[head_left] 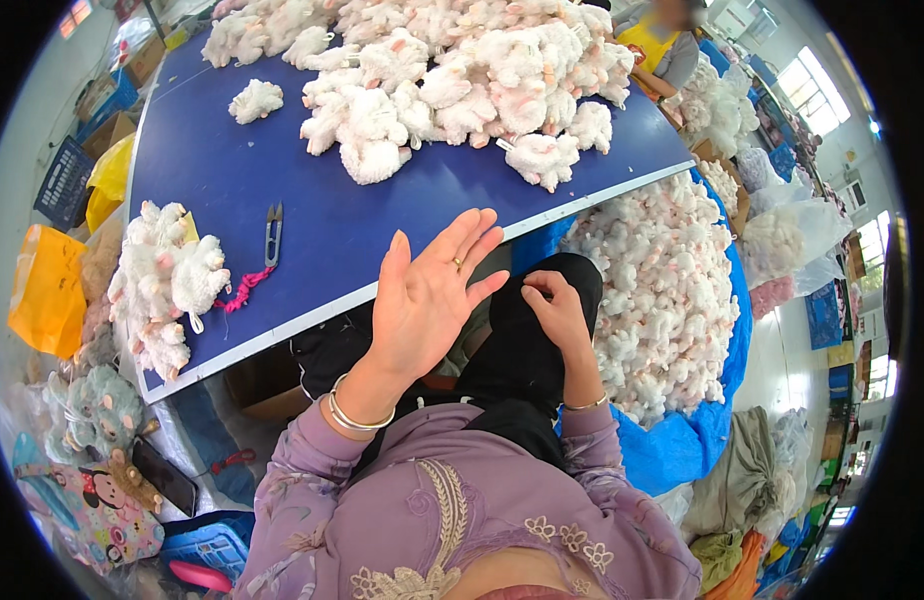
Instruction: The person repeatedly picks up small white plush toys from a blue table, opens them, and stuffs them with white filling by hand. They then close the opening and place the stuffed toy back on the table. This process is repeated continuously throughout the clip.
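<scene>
My left hand (429, 290) is raised in front of the table edge, palm turned up and fingers spread, with nothing in it. My right hand (559, 308) rests by my dark-trousered knee, its fingers loosely curled and no object showing in them. Beyond the left hand, grey thread snips (273, 235) lie on the blue table (312, 210), touching a pink braided cord (246, 289). A big heap of small white-and-pink plush toys (462, 80) covers the far part of the table. One plush toy (255, 101) lies apart from it. Another plush pile (167, 280) sits at the left edge.
At my right stands a large blue sack (737, 330) full of the same plush. A phone (165, 476), a grey plush toy (104, 410) and a blue basket (207, 545) are at lower left. A person in yellow (650, 45) is at the far right table corner.
</scene>
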`<action>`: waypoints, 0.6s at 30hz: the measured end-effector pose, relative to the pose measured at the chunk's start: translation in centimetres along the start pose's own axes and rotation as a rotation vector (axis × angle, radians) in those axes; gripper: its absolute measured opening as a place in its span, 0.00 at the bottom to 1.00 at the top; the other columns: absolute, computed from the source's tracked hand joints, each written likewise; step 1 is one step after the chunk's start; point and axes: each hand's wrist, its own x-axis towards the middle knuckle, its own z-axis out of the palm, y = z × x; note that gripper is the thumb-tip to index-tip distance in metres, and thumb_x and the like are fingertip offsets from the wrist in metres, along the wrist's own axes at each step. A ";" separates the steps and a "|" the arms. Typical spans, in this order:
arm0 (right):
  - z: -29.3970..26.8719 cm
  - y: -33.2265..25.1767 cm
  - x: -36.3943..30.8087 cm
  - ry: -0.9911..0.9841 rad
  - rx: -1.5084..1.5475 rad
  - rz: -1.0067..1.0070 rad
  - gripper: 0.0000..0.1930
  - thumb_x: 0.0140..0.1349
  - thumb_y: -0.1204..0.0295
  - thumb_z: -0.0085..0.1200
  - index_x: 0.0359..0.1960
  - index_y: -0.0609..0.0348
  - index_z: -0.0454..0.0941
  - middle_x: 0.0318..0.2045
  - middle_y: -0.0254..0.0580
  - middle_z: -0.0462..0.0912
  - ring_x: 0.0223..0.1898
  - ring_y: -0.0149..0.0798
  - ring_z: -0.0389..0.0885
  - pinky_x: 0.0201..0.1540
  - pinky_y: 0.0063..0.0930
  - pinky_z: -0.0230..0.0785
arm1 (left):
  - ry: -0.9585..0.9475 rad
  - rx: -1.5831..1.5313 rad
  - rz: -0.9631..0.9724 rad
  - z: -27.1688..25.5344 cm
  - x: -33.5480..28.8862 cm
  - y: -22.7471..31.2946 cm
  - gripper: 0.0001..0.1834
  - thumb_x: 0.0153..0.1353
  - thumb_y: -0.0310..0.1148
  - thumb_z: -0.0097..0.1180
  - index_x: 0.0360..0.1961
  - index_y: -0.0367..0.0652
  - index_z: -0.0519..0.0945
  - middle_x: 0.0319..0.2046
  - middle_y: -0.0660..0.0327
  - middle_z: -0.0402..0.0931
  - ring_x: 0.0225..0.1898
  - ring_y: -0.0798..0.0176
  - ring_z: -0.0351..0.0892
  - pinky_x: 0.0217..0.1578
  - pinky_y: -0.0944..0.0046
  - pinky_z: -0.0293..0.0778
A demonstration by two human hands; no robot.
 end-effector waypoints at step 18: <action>-12.3 -24.8 -3.7 -1.373 0.408 -1.139 0.12 0.58 0.66 0.57 0.36 0.64 0.78 0.36 0.42 0.80 0.36 0.38 0.80 0.36 0.26 0.71 | 0.358 1.062 0.121 -5.3 4.7 5.6 0.20 0.66 0.42 0.54 0.18 0.42 0.74 0.17 0.68 0.69 0.22 0.75 0.64 0.27 0.71 0.60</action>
